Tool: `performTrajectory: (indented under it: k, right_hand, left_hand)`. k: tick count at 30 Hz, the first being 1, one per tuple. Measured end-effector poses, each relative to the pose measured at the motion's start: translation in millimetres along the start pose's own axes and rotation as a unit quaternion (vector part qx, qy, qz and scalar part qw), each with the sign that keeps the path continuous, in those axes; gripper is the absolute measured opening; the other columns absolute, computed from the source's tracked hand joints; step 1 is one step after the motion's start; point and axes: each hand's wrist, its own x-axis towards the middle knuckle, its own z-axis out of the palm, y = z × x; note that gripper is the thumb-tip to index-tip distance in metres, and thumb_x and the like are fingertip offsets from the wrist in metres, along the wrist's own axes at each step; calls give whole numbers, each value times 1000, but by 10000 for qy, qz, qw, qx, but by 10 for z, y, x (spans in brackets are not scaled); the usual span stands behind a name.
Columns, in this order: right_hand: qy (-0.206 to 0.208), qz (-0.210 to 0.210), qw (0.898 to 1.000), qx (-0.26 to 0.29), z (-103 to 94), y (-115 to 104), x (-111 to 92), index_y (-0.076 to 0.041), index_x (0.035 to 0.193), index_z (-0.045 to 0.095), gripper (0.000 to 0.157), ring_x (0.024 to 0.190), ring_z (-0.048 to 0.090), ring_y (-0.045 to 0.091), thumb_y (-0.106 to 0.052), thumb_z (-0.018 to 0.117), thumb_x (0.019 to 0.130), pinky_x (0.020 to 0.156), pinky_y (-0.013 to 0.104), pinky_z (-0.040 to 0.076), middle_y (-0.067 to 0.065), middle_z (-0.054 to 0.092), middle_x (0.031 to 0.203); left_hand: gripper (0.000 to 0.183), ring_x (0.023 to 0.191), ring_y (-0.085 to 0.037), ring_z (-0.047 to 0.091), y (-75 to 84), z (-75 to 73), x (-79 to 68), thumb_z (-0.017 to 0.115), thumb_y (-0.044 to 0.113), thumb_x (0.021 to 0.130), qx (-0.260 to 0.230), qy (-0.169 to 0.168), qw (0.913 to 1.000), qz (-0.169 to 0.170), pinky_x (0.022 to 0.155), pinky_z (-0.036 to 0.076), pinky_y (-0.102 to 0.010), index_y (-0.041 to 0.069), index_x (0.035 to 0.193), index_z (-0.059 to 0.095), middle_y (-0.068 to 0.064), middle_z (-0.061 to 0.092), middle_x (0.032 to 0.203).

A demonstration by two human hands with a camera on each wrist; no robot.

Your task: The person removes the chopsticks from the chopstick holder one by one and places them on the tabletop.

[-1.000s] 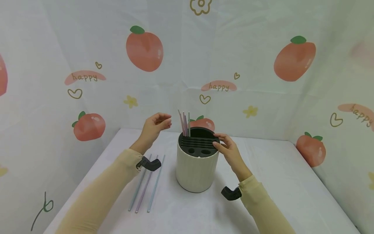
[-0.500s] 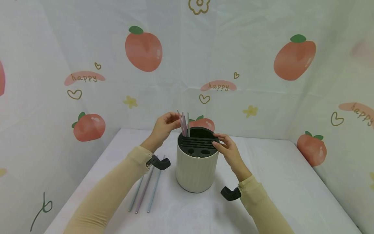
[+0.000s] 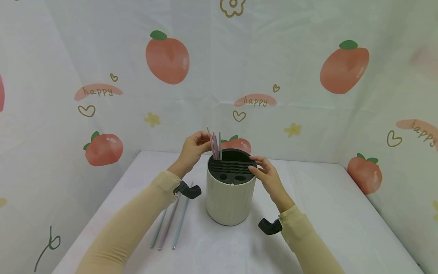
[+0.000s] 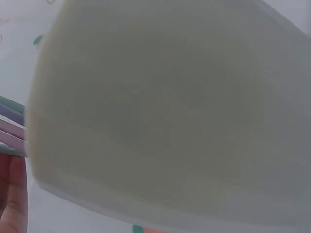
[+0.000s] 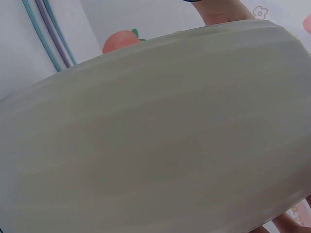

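Observation:
A cream, ribbed utensil holder (image 3: pixel 230 201) with a black slotted insert (image 3: pixel 232 167) stands upright on the table. Several thin pastel straws (image 3: pixel 215 146) rise from its back left compartment. My left hand (image 3: pixel 192 149) has thumb and fingers at the leftmost one, pinching it above the rim. In the left wrist view, fingertips (image 4: pixel 17 170) lie right against the straws (image 4: pixel 12 131). With my right hand (image 3: pixel 268 173) I hold the holder's right rim, the thumb over the insert. The holder's wall fills most of both wrist views and hides much of the hands.
Three more straws, teal, purple and light blue (image 3: pixel 180 224), lie on the white table (image 3: pixel 308 220) left of the holder, partly under my left forearm. Behind stands a white backdrop (image 3: pixel 205 68) printed with fruit. Black cameras (image 3: pixel 270 226) sit at both wrists.
My left hand has moved right to the straws standing in the holder and stays there over the last half second. My right hand and the holder have not visibly moved.

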Motion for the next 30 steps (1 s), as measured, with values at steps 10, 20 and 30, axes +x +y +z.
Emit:
performTrajectory:
  k: [10,20,30]
  right_hand:
    - [-22,40,10000,11,2,-7,1,-3,128,47,39,105,55,13,-15,58,92,96,37,42,16,46,124]
    - [5,25,10000,36,-2,-22,-11,-3,128,46,40,101,56,12,-15,58,92,91,26,45,17,46,123]
    - [8,21,10000,66,8,-26,-12,-2,127,46,39,101,56,11,-15,58,92,91,26,44,18,46,123]
  left_hand:
    - [20,79,-15,62,534,-201,182,64,-3,83,-1159,601,9827,1315,74,54,-31,-10,99,54,-10,61,90]
    - [22,75,-20,61,984,-695,150,67,-4,79,-2418,1674,9398,1739,67,54,-26,-6,100,59,-11,58,83]
    - [27,79,-8,60,341,-1150,-216,62,6,88,-512,1550,9858,-401,68,52,-18,-5,112,57,7,64,90]
